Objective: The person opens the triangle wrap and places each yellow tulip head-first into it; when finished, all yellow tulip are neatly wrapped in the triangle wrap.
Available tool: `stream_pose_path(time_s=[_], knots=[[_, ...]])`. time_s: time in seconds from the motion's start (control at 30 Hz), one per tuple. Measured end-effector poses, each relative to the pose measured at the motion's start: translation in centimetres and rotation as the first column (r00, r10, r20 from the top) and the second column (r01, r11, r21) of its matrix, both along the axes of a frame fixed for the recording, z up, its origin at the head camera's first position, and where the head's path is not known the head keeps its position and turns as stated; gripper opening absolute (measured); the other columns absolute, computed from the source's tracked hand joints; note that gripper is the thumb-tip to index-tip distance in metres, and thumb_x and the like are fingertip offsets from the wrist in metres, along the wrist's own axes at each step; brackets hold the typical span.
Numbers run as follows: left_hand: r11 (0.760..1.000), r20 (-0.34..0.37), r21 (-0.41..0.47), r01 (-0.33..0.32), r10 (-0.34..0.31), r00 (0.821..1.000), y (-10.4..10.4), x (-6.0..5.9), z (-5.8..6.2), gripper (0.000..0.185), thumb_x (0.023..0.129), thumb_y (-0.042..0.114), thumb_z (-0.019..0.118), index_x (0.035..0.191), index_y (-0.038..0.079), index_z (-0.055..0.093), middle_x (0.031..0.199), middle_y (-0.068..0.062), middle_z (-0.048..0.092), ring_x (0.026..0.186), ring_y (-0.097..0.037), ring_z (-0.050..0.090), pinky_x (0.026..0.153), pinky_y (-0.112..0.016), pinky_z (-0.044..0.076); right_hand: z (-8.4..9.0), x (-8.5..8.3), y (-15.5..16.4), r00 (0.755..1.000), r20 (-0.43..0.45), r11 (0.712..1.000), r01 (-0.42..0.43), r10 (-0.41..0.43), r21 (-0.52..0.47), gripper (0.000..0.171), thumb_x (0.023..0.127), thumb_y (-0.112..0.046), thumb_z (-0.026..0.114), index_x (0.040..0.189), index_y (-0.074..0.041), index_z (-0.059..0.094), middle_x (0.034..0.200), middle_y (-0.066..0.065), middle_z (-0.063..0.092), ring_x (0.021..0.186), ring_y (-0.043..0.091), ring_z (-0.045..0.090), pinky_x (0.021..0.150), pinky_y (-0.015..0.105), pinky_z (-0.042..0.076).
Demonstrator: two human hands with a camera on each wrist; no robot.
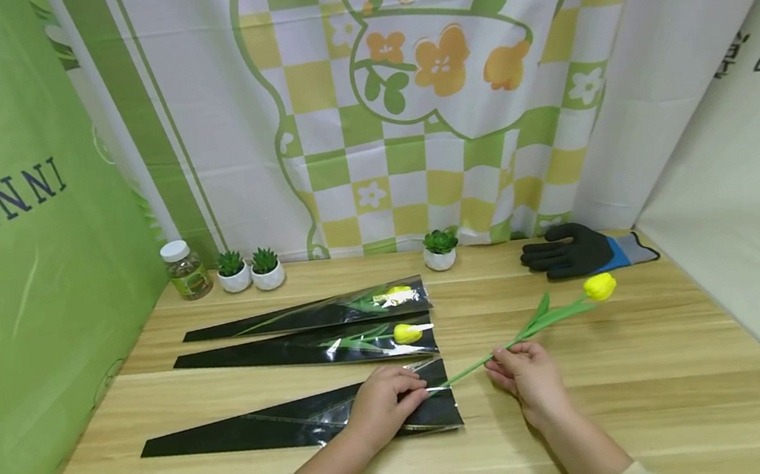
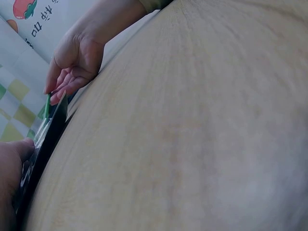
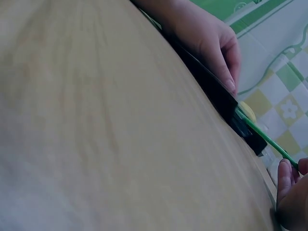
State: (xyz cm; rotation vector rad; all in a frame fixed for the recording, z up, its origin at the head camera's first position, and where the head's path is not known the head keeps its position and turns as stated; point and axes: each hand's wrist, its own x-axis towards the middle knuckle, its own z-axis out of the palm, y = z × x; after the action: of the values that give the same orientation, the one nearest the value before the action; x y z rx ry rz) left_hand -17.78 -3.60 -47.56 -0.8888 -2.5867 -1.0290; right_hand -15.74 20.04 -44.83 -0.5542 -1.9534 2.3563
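Observation:
My right hand point(image 1: 530, 379) pinches the green stem of a yellow artificial tulip point(image 1: 600, 287) between thumb and fingers. The bloom points away to the right. The stem's lower end enters the wide mouth of a black flower sleeve point(image 1: 254, 431) with a clear film front, lying flat on the table. At that mouth, my left hand point(image 1: 389, 400) holds the sleeve's film edge with thumb and fingertips. In the right wrist view the stem point(image 3: 269, 138) runs between the sleeve's parted layers. Part of the sleeve is hidden under my left hand.
Two more black sleeves, the upper point(image 1: 303, 313) and the lower point(image 1: 280, 351), each hold a yellow tulip. Along the back stand a white-capped jar point(image 1: 189, 274), small potted succulents point(image 1: 267, 270) and another succulent point(image 1: 440, 250). A black work glove point(image 1: 573, 252) lies at back right.

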Motion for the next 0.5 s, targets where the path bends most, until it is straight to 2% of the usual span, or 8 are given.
stream_pose_path(time_s=[0.3, 0.5], knots=[[1.0, 0.022, -0.006, 0.004, -0.004, 1.0, 0.0, 0.1, 0.3, 0.014, 0.089, 0.02, 0.072, 0.097, 0.011, 0.079, 0.101, -0.001, 0.074, 0.101, -0.018, 0.066, 0.094, -0.033, 0.053, -0.6, 0.4, -2.3, 0.999, 0.006, 0.999, -0.035, 0.035, -0.019, 0.029, 0.098, -0.003, 0.056, 0.117, 0.006, 0.037, 0.086, 0.003, 0.065, 0.074, 0.005, 0.068, 0.071, 0.017, 0.059], [1.0, 0.026, -0.001, 0.003, -0.003, 1.0, 0.0, 0.2, 0.2, 0.012, 0.088, 0.019, 0.072, 0.096, 0.012, 0.078, 0.1, 0.0, 0.074, 0.099, -0.017, 0.066, 0.094, -0.033, 0.053, -0.5, 0.8, -3.2, 0.998, 0.03, 0.997, -0.054, 0.056, -0.046, 0.028, 0.097, -0.001, 0.055, 0.117, 0.008, 0.038, 0.088, 0.005, 0.064, 0.076, 0.006, 0.068, 0.073, 0.018, 0.059]])
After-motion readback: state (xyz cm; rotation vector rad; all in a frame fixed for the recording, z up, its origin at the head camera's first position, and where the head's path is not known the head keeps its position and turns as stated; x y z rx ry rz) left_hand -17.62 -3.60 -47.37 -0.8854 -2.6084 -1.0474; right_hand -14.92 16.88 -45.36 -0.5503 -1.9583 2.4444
